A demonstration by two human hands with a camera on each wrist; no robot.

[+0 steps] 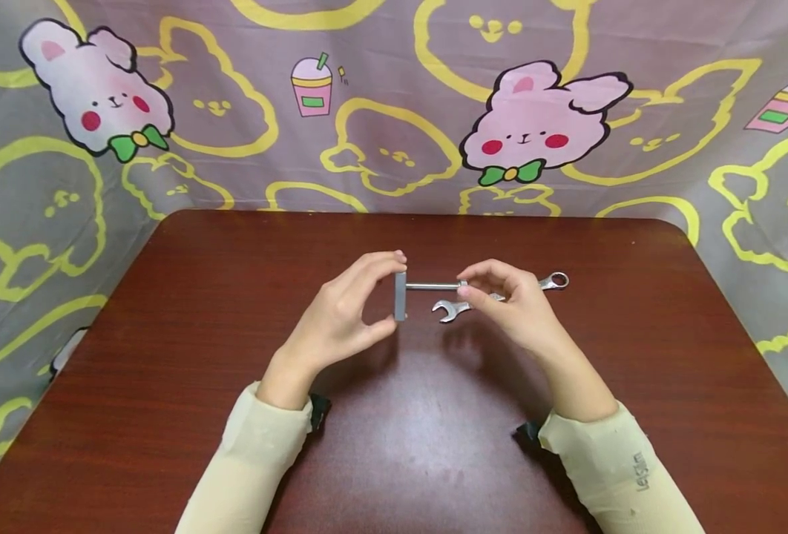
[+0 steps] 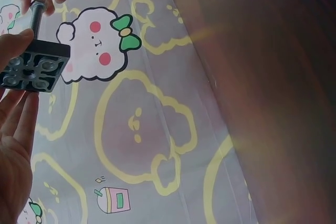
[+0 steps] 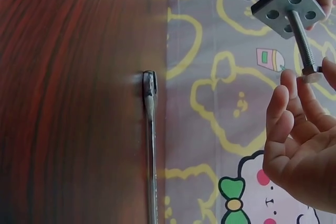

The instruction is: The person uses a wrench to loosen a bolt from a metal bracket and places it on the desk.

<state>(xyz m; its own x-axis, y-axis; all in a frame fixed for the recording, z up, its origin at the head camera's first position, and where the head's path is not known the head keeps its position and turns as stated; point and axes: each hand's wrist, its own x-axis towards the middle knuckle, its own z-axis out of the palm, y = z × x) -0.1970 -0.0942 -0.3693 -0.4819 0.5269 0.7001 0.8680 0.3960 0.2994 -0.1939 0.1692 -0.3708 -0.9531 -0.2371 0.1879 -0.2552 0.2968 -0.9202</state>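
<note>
Between the thumb and fingers of my left hand (image 1: 337,311) a square grey plate (image 1: 401,297) is gripped by its edges, upright above the table. A long metal bolt (image 1: 432,286) sticks out sideways from the plate's middle. The right wrist view shows several round holes near the corners of the plate (image 3: 278,11); its other, recessed face appears in the left wrist view (image 2: 37,64). My right hand (image 1: 514,304) pinches the bolt's head end between thumb and fingers. Beneath and behind that hand lies a combination wrench (image 1: 462,306), its middle partly hidden.
A dark reddish-brown table (image 1: 187,356) spreads under both hands. Behind it and along its sides hangs a cloth (image 1: 394,67) printed with cartoon rabbits and yellow outlines. In the right wrist view the wrench (image 3: 151,129) is seen along its length.
</note>
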